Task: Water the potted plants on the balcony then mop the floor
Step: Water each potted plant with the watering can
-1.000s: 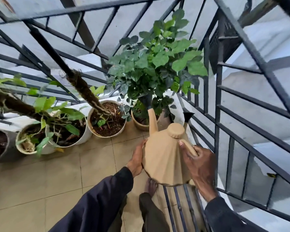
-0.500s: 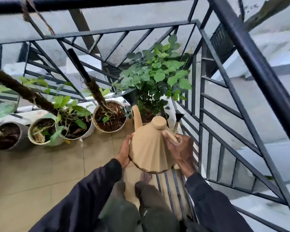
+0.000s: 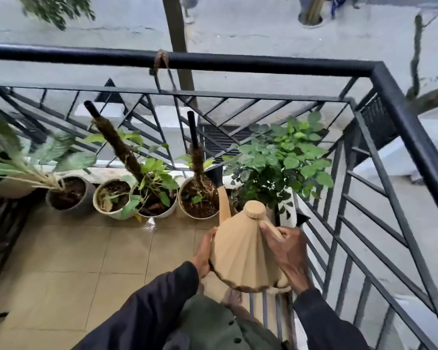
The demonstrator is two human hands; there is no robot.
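A tan ribbed watering can [image 3: 243, 251] with a round lid knob hangs upright over the tiled floor, its spout with a black tip rising toward the pots. My right hand [image 3: 286, 251] grips its handle on the right. My left hand [image 3: 204, 251] presses against its left side. Just beyond the can, in the balcony corner, stands a bushy green plant [image 3: 281, 160]. To its left a white pot with a moss pole [image 3: 199, 198], a leafy pot [image 3: 157, 198], a cream pot [image 3: 110, 198] and a grey pot [image 3: 70, 195] line the railing.
A black metal railing [image 3: 213, 62] closes the balcony ahead and on the right, with the street far below. A small wet patch [image 3: 149, 224] shines on the beige tiles before the pots. Dark objects lie along the left edge [image 3: 0, 236].
The view has pulled up and back, so the top rail and the street now show. The watering can has come away from the bushy plant and sits upright in both hands.
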